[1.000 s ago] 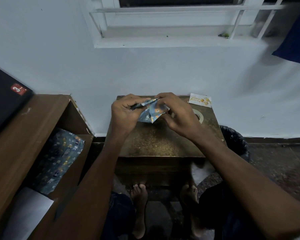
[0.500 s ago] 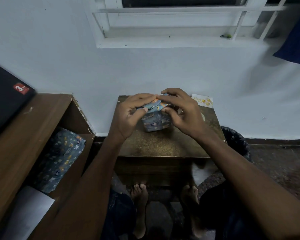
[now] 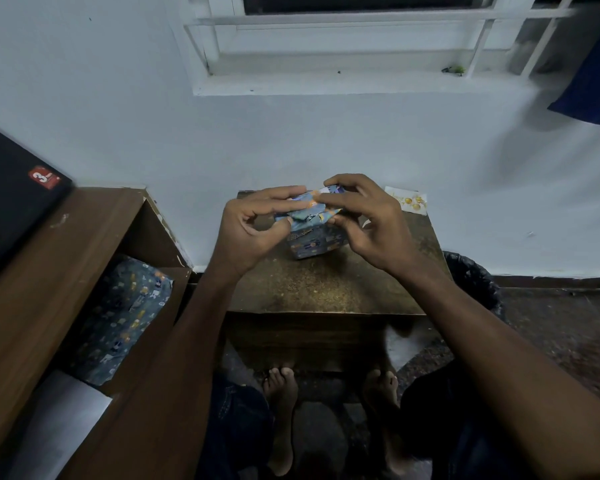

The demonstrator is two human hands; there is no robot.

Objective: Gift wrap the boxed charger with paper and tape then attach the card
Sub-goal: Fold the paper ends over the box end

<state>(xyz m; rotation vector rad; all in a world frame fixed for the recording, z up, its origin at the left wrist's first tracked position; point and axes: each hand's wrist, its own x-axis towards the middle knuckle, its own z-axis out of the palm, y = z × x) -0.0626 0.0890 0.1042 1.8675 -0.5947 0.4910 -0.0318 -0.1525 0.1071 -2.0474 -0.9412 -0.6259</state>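
A pale wall [image 3: 291, 140] fills the upper half of the view, with a white barred window [image 3: 361, 36] set above a ledge and a dark blue cloth [image 3: 593, 84] hanging at the upper right. Along the left side runs a brown wooden shelf unit [image 3: 49, 271] whose top carries a black case [image 3: 11, 188] with a red sticker; in its open compartment lies a sheet of patterned blue wrapping paper [image 3: 118, 317] over something white. Straight ahead, pushed against the wall, stands a small brown speckled tabletop [image 3: 326, 289], and a dark bin lined with a black bag [image 3: 471, 278] sits on the floor just beside its right edge. The person's two forearms reach in from below, bare feet visible under the tabletop. Near the far edge, roughly midway between the corners, the wrapped box [image 3: 314, 242] stands on the tabletop, covered in blue-grey paper printed with small orange and white figures; its top flaps are creased and folded inward. The left hand [image 3: 253, 230] pinches the flap at the top left with curled fingers, thumb underneath. The right hand [image 3: 364, 216] arches over the top right, fingers curled around the folded paper edge. A small white card [image 3: 407, 200] with gold dots lies at the far right corner.
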